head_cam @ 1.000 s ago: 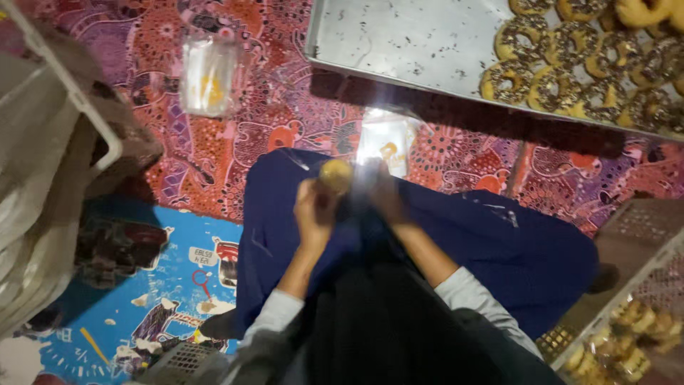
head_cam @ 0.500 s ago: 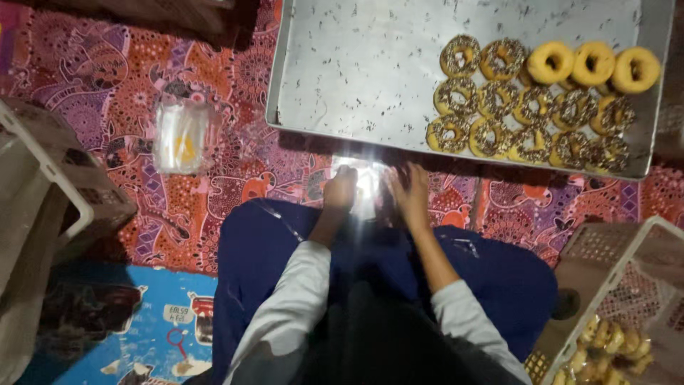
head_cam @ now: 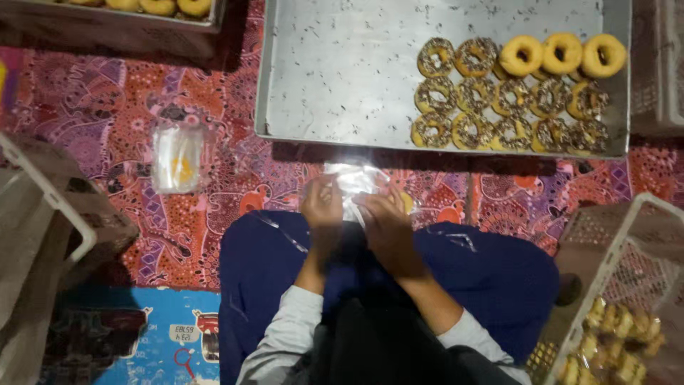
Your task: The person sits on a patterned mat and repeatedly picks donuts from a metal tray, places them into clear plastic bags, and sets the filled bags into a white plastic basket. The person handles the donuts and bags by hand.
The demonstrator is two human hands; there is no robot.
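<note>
We look down over our knees, seated on a patterned red and purple mat (head_cam: 214,178). Both our hands meet just past our dark blue lap (head_cam: 285,264), working a clear plastic bag (head_cam: 356,180) that glares bright under the light. Our left hand (head_cam: 322,203) curls its fingers loosely round the bag's left edge, partly closed on the plastic. Our right hand (head_cam: 385,217) lies over the bag's lower right part, fingers bent and pinching the film; a small patch of yellow shows just beside it, though we cannot tell what it is. The bag lies on the mat between our knees and the near rim of the metal tray (head_cam: 335,71), close to that rim but apart from it.

On the tray's right half sit rows of sprinkle-topped doughnuts (head_cam: 499,107), packed side by side, with three plain golden doughnuts (head_cam: 563,53) leaning along the top right. The tray's left half shows only scattered sprinkles.

To our left on the mat lies another clear bag (head_cam: 177,158), flat, with something yellow inside. A white plastic crate (head_cam: 43,207) stands at the far left edge. At lower right a pale lattice basket (head_cam: 605,249) holds small pastries (head_cam: 613,335). A second tray (head_cam: 114,21) with plain doughnuts peeks in at the top left. A blue printed mat (head_cam: 164,328) lies beside our left knee.
</note>
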